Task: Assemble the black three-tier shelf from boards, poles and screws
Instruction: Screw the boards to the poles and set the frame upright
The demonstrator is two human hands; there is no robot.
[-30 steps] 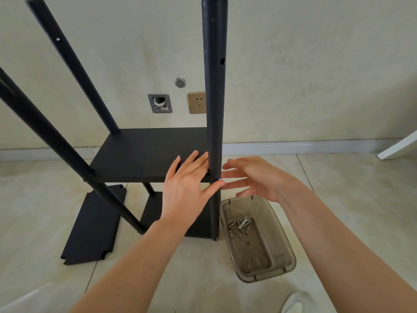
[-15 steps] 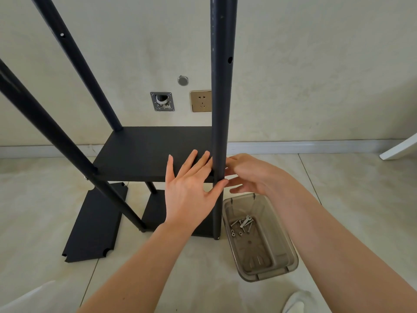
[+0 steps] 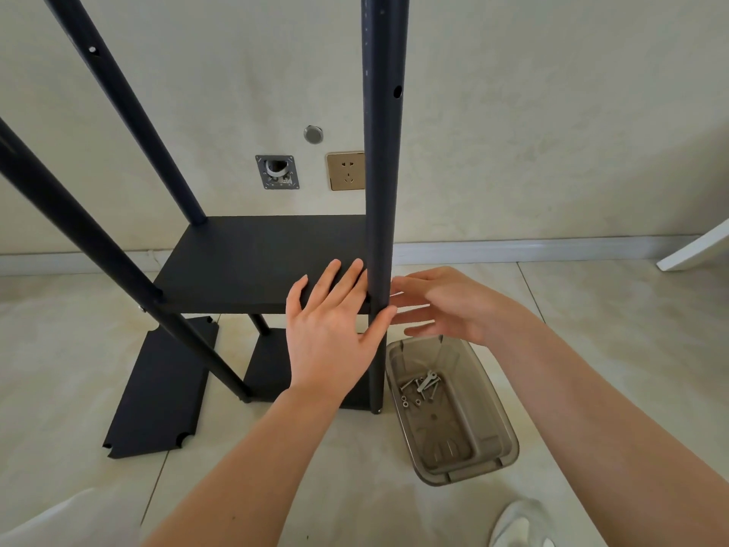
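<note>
While the flat left hand [image 3: 329, 337] steadies the black middle board [image 3: 260, 262], the relaxed, empty right hand [image 3: 445, 305] should align the near black round pole [image 3: 380, 191] between them before screwing.

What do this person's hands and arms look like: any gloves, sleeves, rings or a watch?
Both arms are bare as far as the picture shows: no sleeves, no gloves. The left hand and the right hand show no rings, and neither wrist carries a watch or band. Fingernails look short and unpainted.
</note>
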